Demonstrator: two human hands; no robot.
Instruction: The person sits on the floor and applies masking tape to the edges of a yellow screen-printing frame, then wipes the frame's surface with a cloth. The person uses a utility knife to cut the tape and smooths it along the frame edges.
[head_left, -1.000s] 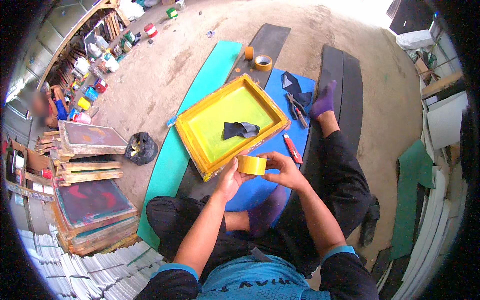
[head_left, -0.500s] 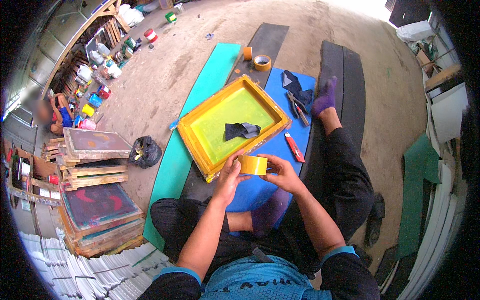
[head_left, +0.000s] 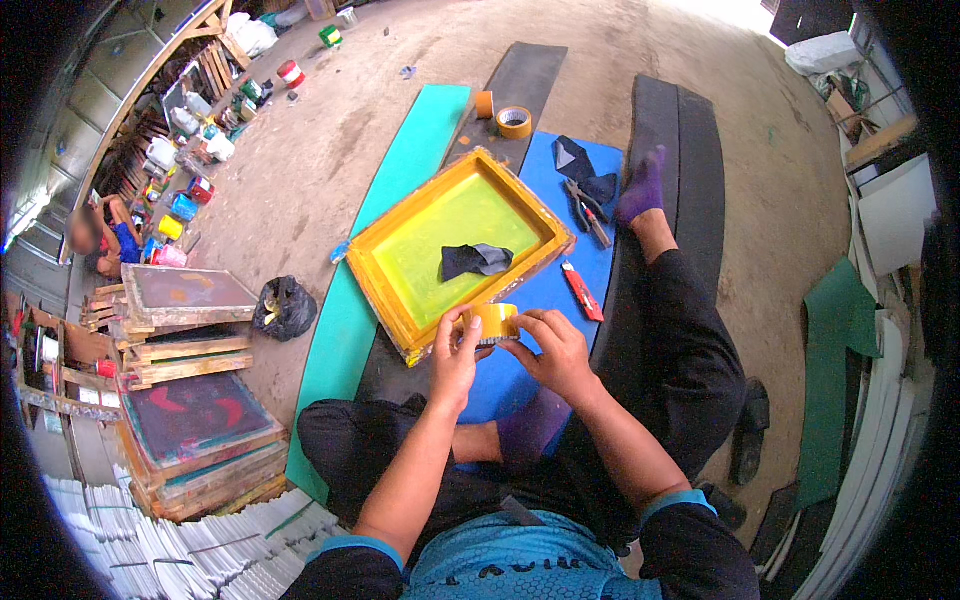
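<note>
Both my hands hold a roll of yellow-brown packing tape (head_left: pixel 493 322) just past the near edge of a yellow framed screen (head_left: pixel 376 298). The fingers of my left hand (head_left: pixel 457 365) grip the roll's left side. My right hand (head_left: pixel 552 348) pinches its right side with bent fingers and thumb. A dark grey scrap of cloth (head_left: pixel 475 262) lies on the screen's yellow-green mesh. Right of the frame, a red utility knife (head_left: pixel 582 292) rests on the blue mat (head_left: pixel 540 290). Farther off on that mat are pliers (head_left: pixel 587 208) and a black cloth (head_left: pixel 590 172).
Two more tape rolls (head_left: pixel 514 122) sit on a dark strip beyond the frame. A green mat (head_left: pixel 350 330) runs along the left. Stacked wooden frames (head_left: pixel 200 420) and a black plastic bag (head_left: pixel 285 308) stand farther left. Another person (head_left: pixel 118 235) sits by paint containers at far left.
The tape roll has tipped and moved slightly left in my hands. My right fingers have come up over its right edge. The whole view has shifted a little.
</note>
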